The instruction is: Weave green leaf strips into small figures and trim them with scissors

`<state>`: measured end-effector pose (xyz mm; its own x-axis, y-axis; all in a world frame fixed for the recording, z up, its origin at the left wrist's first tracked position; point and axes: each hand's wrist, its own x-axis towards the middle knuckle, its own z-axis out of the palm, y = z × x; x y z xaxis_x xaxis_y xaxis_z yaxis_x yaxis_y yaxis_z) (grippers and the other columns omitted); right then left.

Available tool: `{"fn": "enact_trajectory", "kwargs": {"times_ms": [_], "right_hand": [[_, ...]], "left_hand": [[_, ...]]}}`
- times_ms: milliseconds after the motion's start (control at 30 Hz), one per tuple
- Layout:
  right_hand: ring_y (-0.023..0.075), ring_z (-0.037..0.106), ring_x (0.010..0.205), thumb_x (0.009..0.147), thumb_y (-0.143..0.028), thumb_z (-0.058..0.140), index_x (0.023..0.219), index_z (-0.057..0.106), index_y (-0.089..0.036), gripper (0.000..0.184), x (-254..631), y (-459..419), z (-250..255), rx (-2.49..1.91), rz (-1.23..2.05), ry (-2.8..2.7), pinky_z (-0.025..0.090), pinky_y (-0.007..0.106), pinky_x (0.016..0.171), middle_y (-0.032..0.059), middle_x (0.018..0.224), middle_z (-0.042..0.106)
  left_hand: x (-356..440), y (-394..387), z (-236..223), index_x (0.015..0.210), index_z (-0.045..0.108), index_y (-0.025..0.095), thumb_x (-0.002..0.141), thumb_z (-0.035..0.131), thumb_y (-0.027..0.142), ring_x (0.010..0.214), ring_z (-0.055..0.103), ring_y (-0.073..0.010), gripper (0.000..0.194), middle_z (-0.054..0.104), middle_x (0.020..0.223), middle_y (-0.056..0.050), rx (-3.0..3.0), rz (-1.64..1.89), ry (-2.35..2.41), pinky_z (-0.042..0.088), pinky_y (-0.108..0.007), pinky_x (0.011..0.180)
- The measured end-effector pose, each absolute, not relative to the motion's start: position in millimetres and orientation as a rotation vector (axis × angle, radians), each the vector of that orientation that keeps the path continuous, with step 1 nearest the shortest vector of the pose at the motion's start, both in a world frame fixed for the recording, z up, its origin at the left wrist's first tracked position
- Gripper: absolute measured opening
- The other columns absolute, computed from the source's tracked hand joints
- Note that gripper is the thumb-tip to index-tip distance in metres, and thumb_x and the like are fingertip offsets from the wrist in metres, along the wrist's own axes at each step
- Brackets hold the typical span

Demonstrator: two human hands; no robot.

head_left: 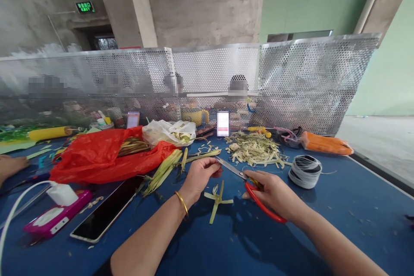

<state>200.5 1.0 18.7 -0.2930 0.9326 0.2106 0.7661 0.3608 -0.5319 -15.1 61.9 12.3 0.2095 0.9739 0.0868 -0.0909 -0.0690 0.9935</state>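
My right hand [270, 189] grips a pair of scissors [260, 205] with red handles, its blades pointing up and left. My left hand [201, 177], with a gold bangle at the wrist, has thumb and fingers pinched together by the scissor tips; what they hold is too small to make out. Below the hands, a cross-shaped piece of woven pale green leaf strips [218, 200] lies on the blue table [258, 254]. Long dried leaf strips [163, 171] are left of my left hand. Beyond the scissors spreads a heap of leaf scraps [255, 148].
A spool of grey cord [305, 171] stands right, before an orange packet [326, 143]. At left lie a red plastic bag [93, 155], a dark phone [108, 211] and a purple power strip [58, 215]. Another person's hand [13, 166] shows far left. A perforated metal screen [213, 67] runs behind.
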Motion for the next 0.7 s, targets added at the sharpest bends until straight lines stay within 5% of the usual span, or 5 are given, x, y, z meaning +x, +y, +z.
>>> {"fn": "enact_trajectory", "kwargs": {"times_ms": [400, 700], "right_hand": [[0.0318, 0.067, 0.084, 0.078, -0.05, 0.058, 0.114, 0.06, -0.02, 0.047, 225, 12, 24, -1.937, 0.065, -2.191, 0.042, 0.032, 0.063, 0.0117, 0.09, 0.072], [0.0266, 0.066, 0.079, 0.079, -0.029, 0.054, 0.1, 0.067, -0.02, 0.026, 236, 8, 22, -1.965, -0.012, -2.465, 0.041, 0.031, 0.062, 0.0104, 0.09, 0.07]], "left_hand": [[-13, 54, 17, 0.077, 0.07, 0.014, 0.069, 0.073, 0.032, 0.059, 0.06, -0.011, 0.02, 0.067, 0.068, -0.003, 1.242, 1.154, 0.911, 0.051, -0.025, 0.064], [-2, 28, 31, 0.082, 0.068, 0.014, 0.073, 0.068, 0.029, 0.058, 0.059, -0.0109, 0.017, 0.067, 0.066, -0.003, 1.347, 1.099, 0.841, 0.051, -0.025, 0.062]]}}
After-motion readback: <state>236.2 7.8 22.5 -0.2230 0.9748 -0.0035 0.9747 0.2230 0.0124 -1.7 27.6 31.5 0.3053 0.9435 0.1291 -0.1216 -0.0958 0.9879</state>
